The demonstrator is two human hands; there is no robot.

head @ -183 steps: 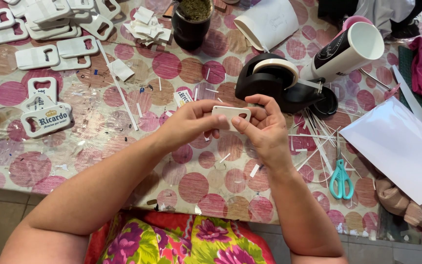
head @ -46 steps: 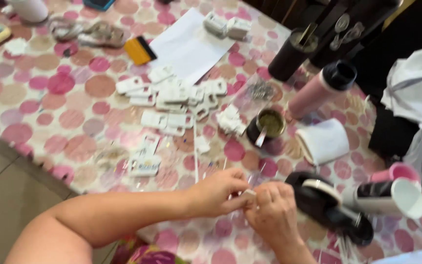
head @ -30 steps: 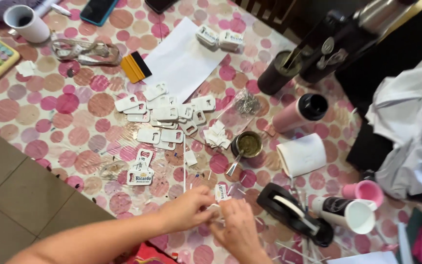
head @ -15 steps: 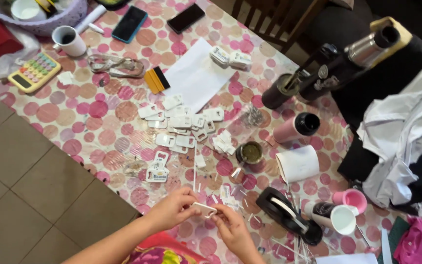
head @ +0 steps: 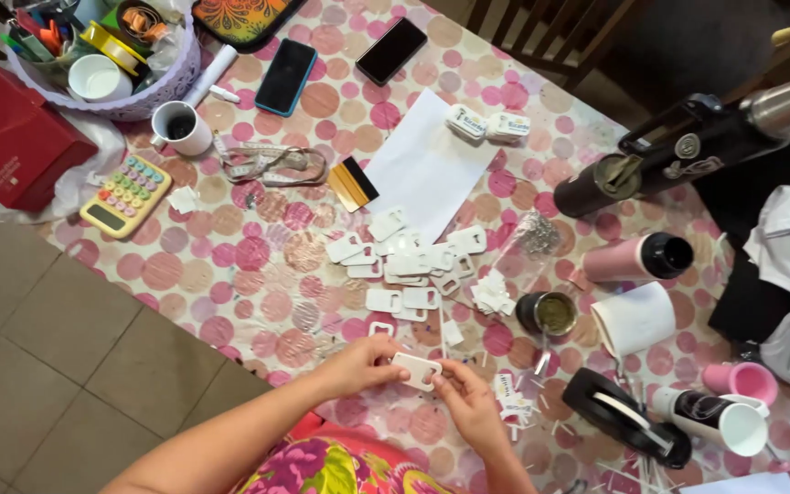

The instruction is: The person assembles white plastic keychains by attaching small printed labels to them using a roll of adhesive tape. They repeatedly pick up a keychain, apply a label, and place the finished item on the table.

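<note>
You are looking down at a table (head: 258, 256) covered in a glossy cloth printed with pink and tan circles. Both your hands meet near its front edge, and between them they hold one small white tag (head: 416, 370), a flat rounded rectangle with a slot cut through it. Your left hand (head: 358, 364) pinches the tag's left end between thumb and fingers, and your right hand (head: 464, 402) pinches its right end, so the piece sits level and raised off the cloth, seemingly so both faces stay within reach. Just beyond your hands lies a loose pile of matching white tags (head: 409, 265), overlapping one another, probably kept close for easy picking. Beside the pile a plain white paper sheet (head: 424, 165) lies flat, with a few finished-looking tags (head: 486, 123) resting at its far corner. To your right sits a black tape dispenser (head: 624, 416) with a pale roll, near enough to reach with one hand. A small dark round pot (head: 546, 313) stands just past it, next to a white paper roll (head: 635, 317). Farther left lie a yellow calculator (head: 125, 194) with pastel keys, a white mug (head: 180, 126), and two dark phones (head: 287, 75) lying face up. A lilac basket (head: 162, 87) of craft supplies stands at the far left corner.
</note>
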